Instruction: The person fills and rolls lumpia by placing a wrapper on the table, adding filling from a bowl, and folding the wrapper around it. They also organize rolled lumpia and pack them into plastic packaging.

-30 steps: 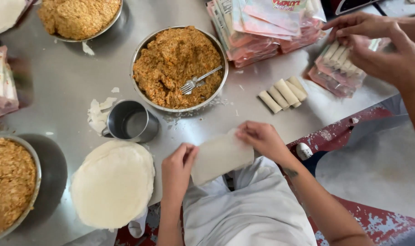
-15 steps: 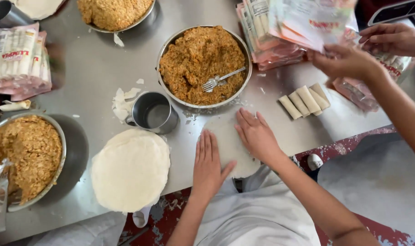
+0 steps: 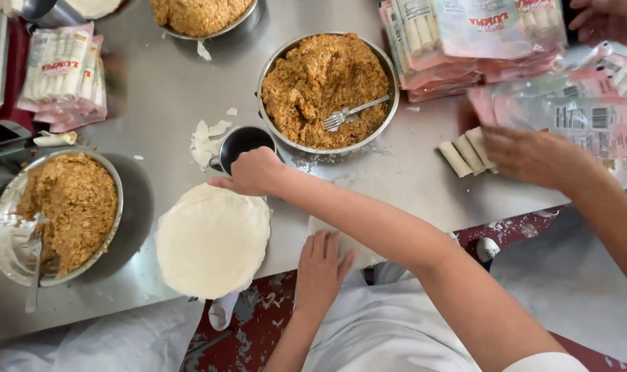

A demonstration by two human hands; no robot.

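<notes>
Two hands work here: our left hand (image 3: 322, 270) lies flat and released, pinning a thin pale round wrapper (image 3: 351, 251) at the steel table (image 3: 155, 89) edge, while our right hand (image 3: 255, 172) reaches, loosely curled and grasping nothing, over the small dark metal cup (image 3: 241, 143). We should keep that wrapper flat.

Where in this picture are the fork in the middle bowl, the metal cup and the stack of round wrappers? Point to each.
fork (image 3: 348, 114), head view, on its handle near the tines.
metal cup (image 3: 239, 142), head view, on its dark inside.
stack of round wrappers (image 3: 210, 241), head view, on the middle of the top sheet.
</notes>
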